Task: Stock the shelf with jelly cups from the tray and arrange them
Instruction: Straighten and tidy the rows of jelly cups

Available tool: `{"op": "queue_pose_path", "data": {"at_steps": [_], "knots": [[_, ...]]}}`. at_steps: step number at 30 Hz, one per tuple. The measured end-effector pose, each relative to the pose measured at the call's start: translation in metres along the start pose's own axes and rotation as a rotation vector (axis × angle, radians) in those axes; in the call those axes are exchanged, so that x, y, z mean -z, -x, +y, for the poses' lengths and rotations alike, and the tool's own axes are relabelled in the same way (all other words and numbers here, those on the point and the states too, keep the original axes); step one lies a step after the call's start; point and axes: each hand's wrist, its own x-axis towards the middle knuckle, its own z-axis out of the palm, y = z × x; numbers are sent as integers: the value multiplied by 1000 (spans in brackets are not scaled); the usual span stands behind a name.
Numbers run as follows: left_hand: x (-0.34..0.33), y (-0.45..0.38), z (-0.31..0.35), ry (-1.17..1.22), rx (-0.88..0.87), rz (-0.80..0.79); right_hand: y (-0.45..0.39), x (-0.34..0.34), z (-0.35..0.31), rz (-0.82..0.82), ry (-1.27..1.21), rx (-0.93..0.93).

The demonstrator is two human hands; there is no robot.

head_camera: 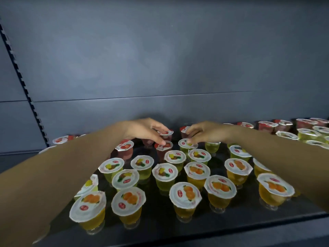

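cups cut off at right edge

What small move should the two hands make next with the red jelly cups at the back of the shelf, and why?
Probably the left hand should nudge the red jelly cup with the white foil lid under its fingertips back, level with its neighbours. The right hand touches a green jelly cup beside it. The red cups there stand unevenly, while the orange jelly cups in front form looser rows on the dark shelf.
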Motion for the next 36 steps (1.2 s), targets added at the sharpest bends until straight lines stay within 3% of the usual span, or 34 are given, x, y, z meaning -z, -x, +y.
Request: {"op": "queue_pose_path", "data": {"at_steps": [6,36], "knots": [[-7,-12,-8,3,5,-79,-18,-8,4,-111,-35,43],[0,-11,-28,-120,-27,2,-40,-25,-13,-48,-144,139]]}}
